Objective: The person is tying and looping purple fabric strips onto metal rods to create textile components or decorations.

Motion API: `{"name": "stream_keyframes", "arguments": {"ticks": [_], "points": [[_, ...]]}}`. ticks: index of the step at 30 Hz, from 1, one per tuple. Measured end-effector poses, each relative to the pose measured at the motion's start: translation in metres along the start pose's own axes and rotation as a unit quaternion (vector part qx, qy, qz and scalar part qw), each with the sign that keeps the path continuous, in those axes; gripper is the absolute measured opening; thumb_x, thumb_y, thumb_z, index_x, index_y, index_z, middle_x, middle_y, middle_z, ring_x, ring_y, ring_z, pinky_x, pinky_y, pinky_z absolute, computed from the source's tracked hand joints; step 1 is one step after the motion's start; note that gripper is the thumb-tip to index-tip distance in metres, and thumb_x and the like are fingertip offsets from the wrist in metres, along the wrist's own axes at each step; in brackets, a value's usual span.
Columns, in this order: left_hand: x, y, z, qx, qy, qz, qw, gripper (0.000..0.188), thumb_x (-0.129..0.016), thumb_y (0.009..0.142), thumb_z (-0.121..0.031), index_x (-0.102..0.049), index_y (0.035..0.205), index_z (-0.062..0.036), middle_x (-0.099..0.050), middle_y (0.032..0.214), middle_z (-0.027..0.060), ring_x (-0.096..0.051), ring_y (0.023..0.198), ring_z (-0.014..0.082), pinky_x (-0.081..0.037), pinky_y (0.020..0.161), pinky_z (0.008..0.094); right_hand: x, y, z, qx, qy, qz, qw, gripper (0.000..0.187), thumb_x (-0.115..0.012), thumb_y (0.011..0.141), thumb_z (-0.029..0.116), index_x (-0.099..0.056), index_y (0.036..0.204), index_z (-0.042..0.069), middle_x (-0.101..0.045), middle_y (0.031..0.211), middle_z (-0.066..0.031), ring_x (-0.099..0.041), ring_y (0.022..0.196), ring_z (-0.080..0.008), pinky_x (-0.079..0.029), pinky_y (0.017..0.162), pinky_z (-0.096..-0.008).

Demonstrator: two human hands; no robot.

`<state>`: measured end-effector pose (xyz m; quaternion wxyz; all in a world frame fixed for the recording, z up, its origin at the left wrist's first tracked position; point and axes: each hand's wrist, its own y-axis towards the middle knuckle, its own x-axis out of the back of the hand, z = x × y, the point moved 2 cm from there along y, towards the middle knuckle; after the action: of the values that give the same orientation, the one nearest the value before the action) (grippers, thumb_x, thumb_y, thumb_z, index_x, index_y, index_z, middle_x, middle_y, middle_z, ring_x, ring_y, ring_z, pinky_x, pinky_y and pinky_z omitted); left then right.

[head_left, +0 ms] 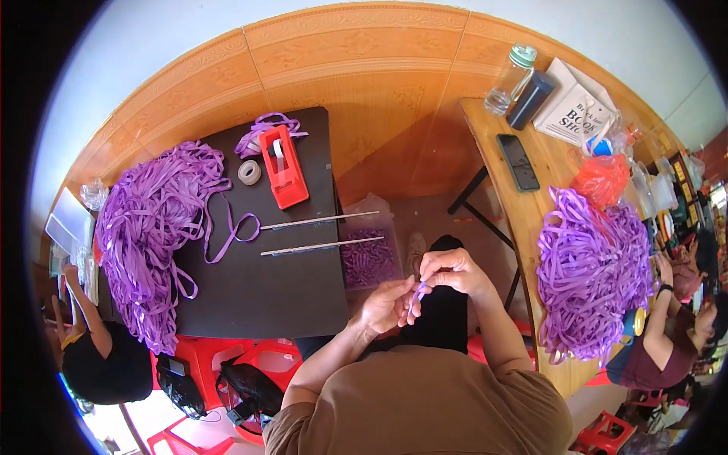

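Between my two hands, above my lap, is a short piece of purple ribbon (414, 302). My left hand (389, 305) pinches it from below. The fingertips of my right hand (449, 270) are closed at its upper end, close against the left fingers. On the dark table to my left lies a big heap of purple ribbon (152, 220), with one loop trailing toward two thin metal rods (322, 246). The rods stick out past the table edge over a clear bin (369, 258) of small purple pieces.
A red tape dispenser (285, 168) and a tape roll (249, 173) sit on the dark table. The wooden table at right holds another purple ribbon heap (595, 277), a phone (519, 162), a clear bottle (509, 80), a dark flask (531, 100) and a paper bag (574, 102). People sit at both sides.
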<state>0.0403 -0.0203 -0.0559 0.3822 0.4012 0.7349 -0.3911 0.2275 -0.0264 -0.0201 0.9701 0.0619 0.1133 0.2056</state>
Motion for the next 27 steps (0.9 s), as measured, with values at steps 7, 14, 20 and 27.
{"name": "stream_keyframes", "arguments": {"ticks": [7,14,20,27], "points": [[-0.001,-0.002,0.0,-0.008,0.041,0.035,0.998,0.033,-0.051,0.097,-0.03,-0.063,0.102,0.001,-0.062,0.062,0.008,-0.058,0.044,0.0134,-0.041,0.035,0.019,-0.008,0.004,0.021,0.037,-0.142,0.046,0.988,0.005,-0.061,0.084,-0.005,-0.064,0.087,-0.003,-0.06,0.08,-0.0079,-0.06,0.073,-0.0164,-0.047,0.067,-0.0279],[-0.006,-0.008,0.0,-0.077,0.068,0.023,0.994,0.024,-0.059,0.093,-0.021,-0.065,0.092,0.0015,-0.058,0.057,0.0059,-0.051,0.04,0.0107,-0.036,0.035,0.0189,-0.024,0.004,0.027,0.047,-0.207,0.018,0.977,0.004,-0.061,0.083,-0.004,-0.063,0.086,-0.002,-0.06,0.079,-0.0086,-0.059,0.072,-0.0189,-0.046,0.063,-0.0289],[-0.027,-0.02,-0.004,-0.185,0.344,-0.097,0.916,0.018,-0.059,0.093,-0.013,-0.064,0.084,0.0013,-0.057,0.054,0.0053,-0.05,0.04,0.0104,-0.037,0.037,0.024,-0.035,-0.001,0.033,0.035,-0.262,-0.025,0.964,0.004,-0.061,0.082,-0.005,-0.059,0.08,-0.002,-0.057,0.075,-0.0089,-0.058,0.067,-0.0194,-0.045,0.06,-0.0283],[-0.045,-0.016,0.002,-0.426,0.797,-0.176,0.391,0.017,-0.06,0.082,-0.002,-0.049,0.07,-0.0045,-0.05,0.052,0.0092,-0.055,0.044,0.0241,-0.041,0.04,0.0348,-0.037,-0.007,0.013,-0.005,-0.262,-0.093,0.96,0.009,-0.057,0.08,-0.01,-0.061,0.083,-0.003,-0.059,0.075,-0.0074,-0.059,0.068,-0.0145,-0.046,0.059,-0.0257]]}}
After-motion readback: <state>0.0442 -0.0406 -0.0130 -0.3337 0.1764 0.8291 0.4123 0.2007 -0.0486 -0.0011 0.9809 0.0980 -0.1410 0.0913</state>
